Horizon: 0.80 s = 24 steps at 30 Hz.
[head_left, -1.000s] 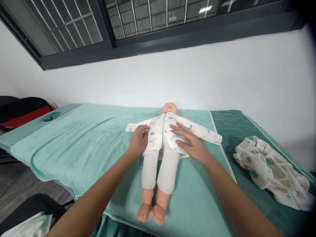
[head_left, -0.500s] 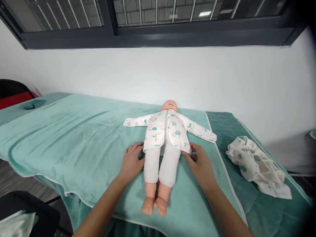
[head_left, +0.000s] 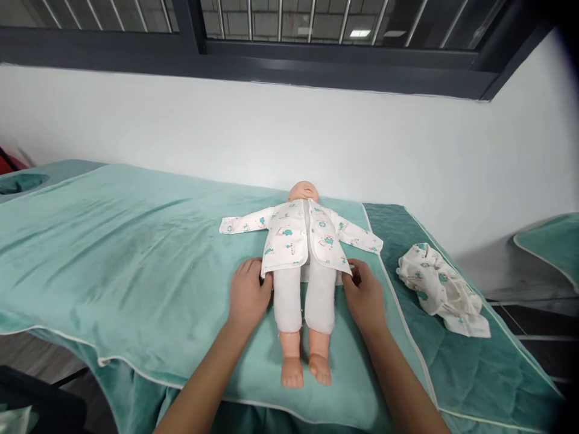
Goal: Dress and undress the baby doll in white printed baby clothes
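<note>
A baby doll (head_left: 304, 190) lies on its back on a light green blanket (head_left: 136, 259), feet towards me. It wears a white printed jacket (head_left: 289, 232), unfastened down the front, with both sleeves spread out sideways. The legs are covered in white cloth down to above the bare ankles. My left hand (head_left: 251, 289) is closed on the jacket's lower left corner, thumb against the hem. On the other side my right hand (head_left: 364, 295) pinches the lower right corner. The fingertips of both hands are partly hidden by the cloth.
A crumpled white printed garment (head_left: 441, 289) lies on the darker green cover (head_left: 484, 374) at the right. Behind the bed runs a white wall (head_left: 181, 126) with a dark-framed, barred window (head_left: 316, 66). A black chair (head_left: 40, 398) stands at the lower left.
The doll's legs have swung right and now lie straighter, with the feet further apart. Both hands stay at the jacket's hem corners. My view has shifted slightly right.
</note>
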{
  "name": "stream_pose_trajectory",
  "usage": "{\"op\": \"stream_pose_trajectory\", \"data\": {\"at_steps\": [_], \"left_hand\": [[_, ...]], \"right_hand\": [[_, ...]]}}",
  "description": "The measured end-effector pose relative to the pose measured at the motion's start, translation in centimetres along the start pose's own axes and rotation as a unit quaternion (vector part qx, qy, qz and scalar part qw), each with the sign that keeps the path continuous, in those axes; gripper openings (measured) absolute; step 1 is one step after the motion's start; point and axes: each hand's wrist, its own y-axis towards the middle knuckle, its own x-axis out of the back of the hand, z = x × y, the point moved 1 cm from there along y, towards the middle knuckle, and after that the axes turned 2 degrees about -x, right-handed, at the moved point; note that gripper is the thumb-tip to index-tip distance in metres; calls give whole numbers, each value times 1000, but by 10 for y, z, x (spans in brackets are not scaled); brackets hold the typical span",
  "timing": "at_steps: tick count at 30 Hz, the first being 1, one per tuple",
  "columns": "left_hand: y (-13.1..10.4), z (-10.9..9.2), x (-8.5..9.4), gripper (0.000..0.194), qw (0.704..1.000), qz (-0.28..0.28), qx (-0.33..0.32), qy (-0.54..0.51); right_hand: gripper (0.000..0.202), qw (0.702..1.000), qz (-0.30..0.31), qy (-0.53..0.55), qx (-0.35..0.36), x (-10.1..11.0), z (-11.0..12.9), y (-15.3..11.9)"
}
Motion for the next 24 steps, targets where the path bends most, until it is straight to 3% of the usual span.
{"op": "stream_pose_trajectory", "data": {"at_steps": [3,8,11,13,15,17,24], "left_hand": [[-8,3,4,15,999,-28,19,-17],[-17,4,4,10,1000,-14,16,14],[-18,4,4,7,999,-39,23,-9],[-18,4,4,21,998,-55,6,-43],[-18,3,4,30,996,-49,-24,-74],[-18,3,4,26,994,-34,-40,-97],[-19,3,8,11,989,-35,1,-143]], "right_hand": [[31,999,-6,-30,8,4,-1,-6],[41,997,-11,-59,45,6,-7,-19],[51,988,-31,-59,137,4,-7,-19],[55,976,-34,-53,206,2,-2,-15],[57,967,-14,-44,252,2,6,-9],[58,959,23,-34,280,1,17,-4],[63,920,139,-34,365,-8,31,-5]]}}
